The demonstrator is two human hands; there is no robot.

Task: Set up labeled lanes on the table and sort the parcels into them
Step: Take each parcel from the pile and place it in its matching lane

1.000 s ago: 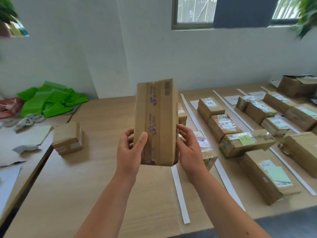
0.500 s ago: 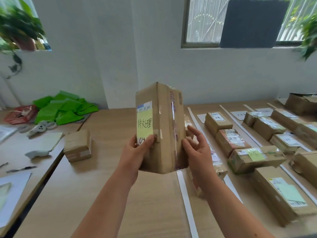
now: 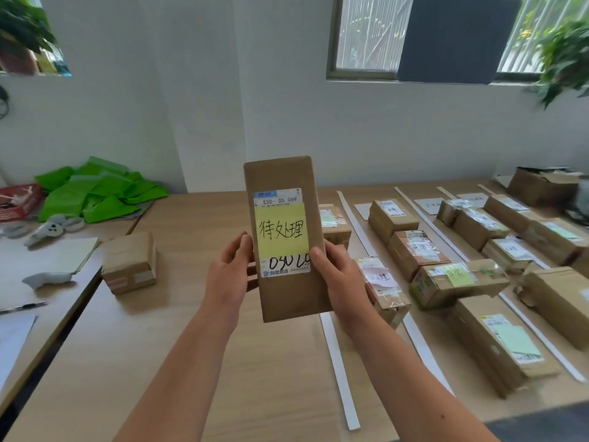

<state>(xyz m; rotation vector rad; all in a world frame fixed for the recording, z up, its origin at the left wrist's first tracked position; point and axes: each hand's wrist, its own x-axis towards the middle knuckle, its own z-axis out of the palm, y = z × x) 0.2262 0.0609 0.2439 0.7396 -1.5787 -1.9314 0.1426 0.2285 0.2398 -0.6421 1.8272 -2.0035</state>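
Sorting looks mostly done, I judge: white strips mark lanes at right already holding many sorted parcels, while left hand and right hand curl round an upright parcel at frame centre, and a small box at centre left perhaps awaits sorting.

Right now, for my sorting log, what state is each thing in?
parcel: held upright off the table, label facing the camera.
yellow note: stuck on its label.
left hand: grips the parcel's left edge.
right hand: grips its right edge.
small box: shut, resting alone on the table.
sorted parcels: lying flat between white strips.
carton: flaps open.
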